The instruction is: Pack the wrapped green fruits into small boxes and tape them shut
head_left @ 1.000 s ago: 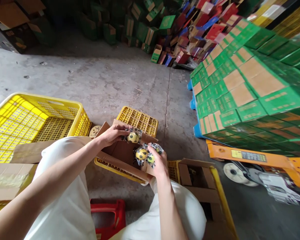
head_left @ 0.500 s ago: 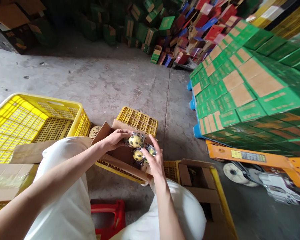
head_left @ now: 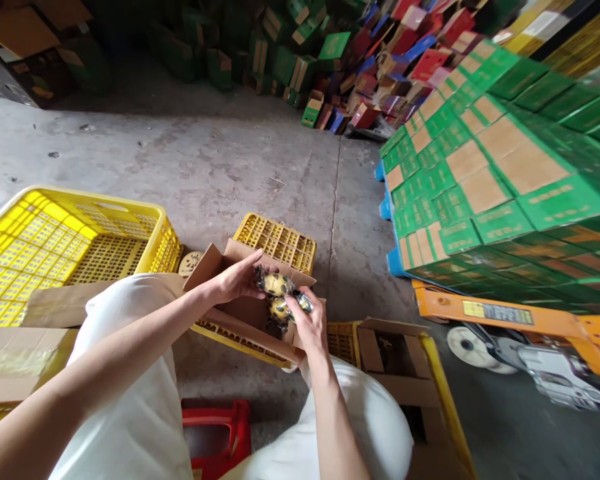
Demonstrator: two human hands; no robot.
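The Gap Is Now Closed

One second ago I saw the upper wrapped ball (head_left: 279, 285) apart; now it meets the lower wrapped ball (head_left: 280, 309), below the frame's centre. My left hand (head_left: 239, 280) has spread its fingers, and my right hand (head_left: 311, 319) has lowered its raised forefinger.

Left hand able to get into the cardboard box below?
Probably yes: the left hand hangs over the cardboard box, its top open; the yellow packets beside the hand cover only part of the opening.
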